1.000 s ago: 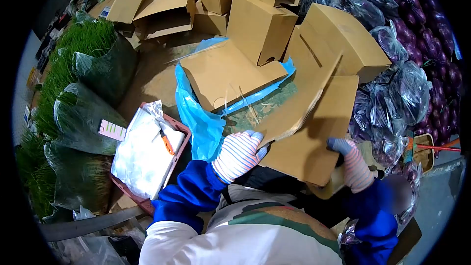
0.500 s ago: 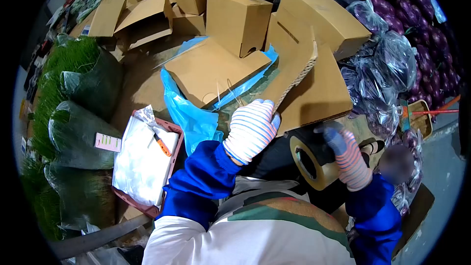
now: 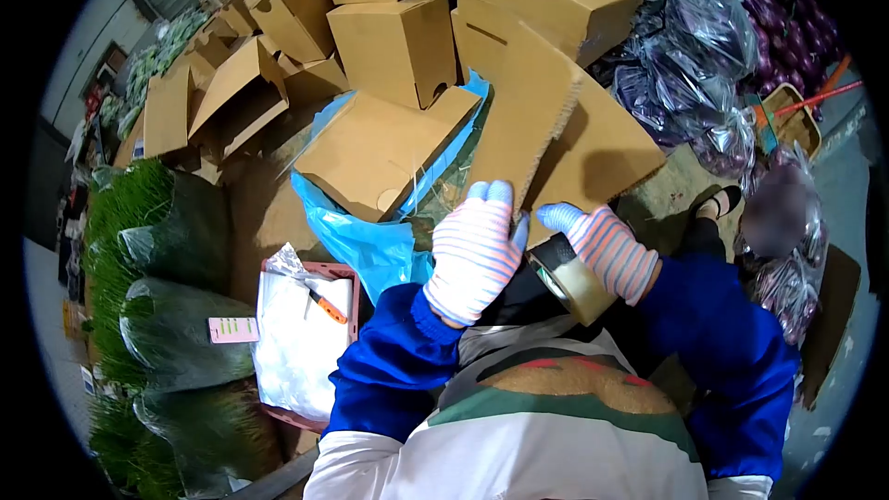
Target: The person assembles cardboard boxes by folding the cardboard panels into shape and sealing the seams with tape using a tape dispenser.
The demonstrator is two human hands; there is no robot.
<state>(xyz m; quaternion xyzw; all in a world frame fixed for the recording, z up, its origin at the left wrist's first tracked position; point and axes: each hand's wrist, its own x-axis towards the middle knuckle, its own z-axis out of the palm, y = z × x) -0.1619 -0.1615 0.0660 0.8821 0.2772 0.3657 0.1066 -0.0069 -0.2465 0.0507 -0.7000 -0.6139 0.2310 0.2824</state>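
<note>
In front of my lap stands a folded cardboard box (image 3: 597,157) with a raised flap. My left hand (image 3: 474,255), in a striped knit glove with blue fingertips, grips the flap's near edge, the thumb on its right side. My right hand (image 3: 611,250), gloved likewise, has its fingertips bent at the box's near edge, close to the left thumb; its underside is hidden. Just below the right hand a wide roll of clear packing tape (image 3: 579,292) sits over my dark-clad lap.
Left of me, a reddish tray (image 3: 343,282) holds white plastic sheets and an orange-handled cutter (image 3: 329,307). Bagged green stalks (image 3: 176,222) line the left. Blue plastic (image 3: 356,255) lies under a cardboard piece (image 3: 380,153). More boxes (image 3: 394,46) stand behind; bagged purple produce (image 3: 704,37) fills the right.
My right hand has moved left from beside the tape roll to the box's near edge. My left hand stays on the flap. The view has shifted, and the tape roll appears turned.
</note>
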